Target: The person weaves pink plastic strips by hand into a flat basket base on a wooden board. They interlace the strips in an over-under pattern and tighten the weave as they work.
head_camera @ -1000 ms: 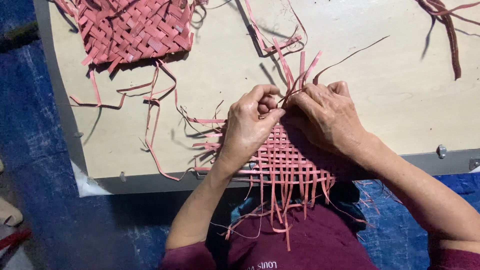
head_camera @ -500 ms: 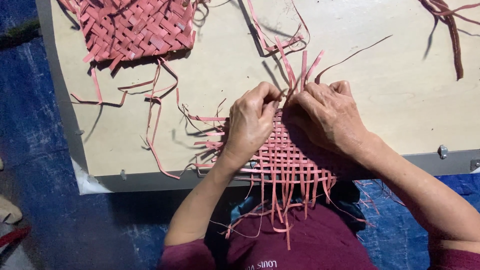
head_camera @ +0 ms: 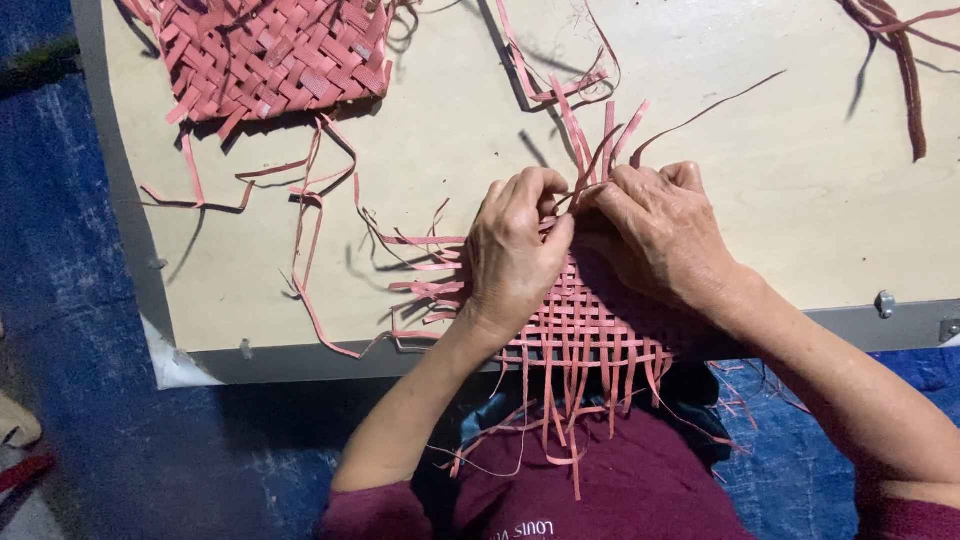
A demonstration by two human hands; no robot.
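— On the far left of the board [head_camera: 300,300], what's lying there?

— A finished pink woven mat [head_camera: 265,55] at the top corner, with loose strips [head_camera: 310,200] trailing off below it, well apart from the hands.

— And nearer the middle?

— The half-woven mat [head_camera: 575,335] lies at the board's near edge, its free ends hanging over toward the person's lap. The left hand [head_camera: 515,260] rests on it, fingers curled and pinching a thin strip [head_camera: 590,150] where the two hands meet.

— The right hand?

— The right hand [head_camera: 665,240] touches the left, fingers bent down onto the same spot; it seems to nip that strip too, though the fingertips are hidden.

— What could go wrong?

— I'd judge the strip could crease or split if pulled hard against the crossing. The overhanging part could also slide toward the lap and loosen the weave, since only the hands pin it down.

— Farther right?

— Darker strips [head_camera: 900,70] at the top corner, and a metal fitting [head_camera: 883,303] on the board's edge.
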